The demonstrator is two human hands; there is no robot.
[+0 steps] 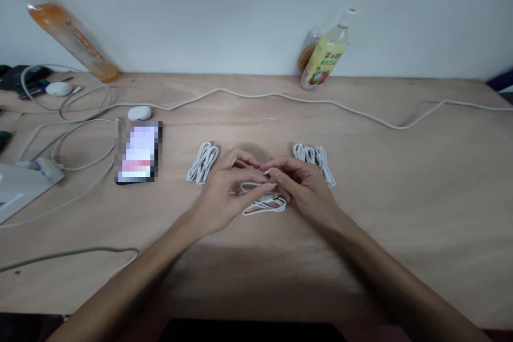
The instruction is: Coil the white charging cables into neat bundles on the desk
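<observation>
Over the middle of the table, both my hands meet at a white USB cable point(264, 211). Its loose loops hang or rest just below my fingers, with a metal plug end among them. My right hand point(302, 181) pinches a small white end of the cable between thumb and index finger. My left hand point(228, 187) is curled around from the other side, thumb and fingertips closed at the same cable; part of its grip is hidden. Left of my hands lies a bundled pair of white cables point(203, 164). Several more bundled white cables point(315, 160) lie behind my right hand.
A phone point(138, 152) and white earbud cases point(139, 113) lie at the left, near tangled cords and a white power strip point(24, 187). One long white cord point(248, 95) crosses the table's back. Drink bottles point(326, 53) point(74, 40) stand by the wall.
</observation>
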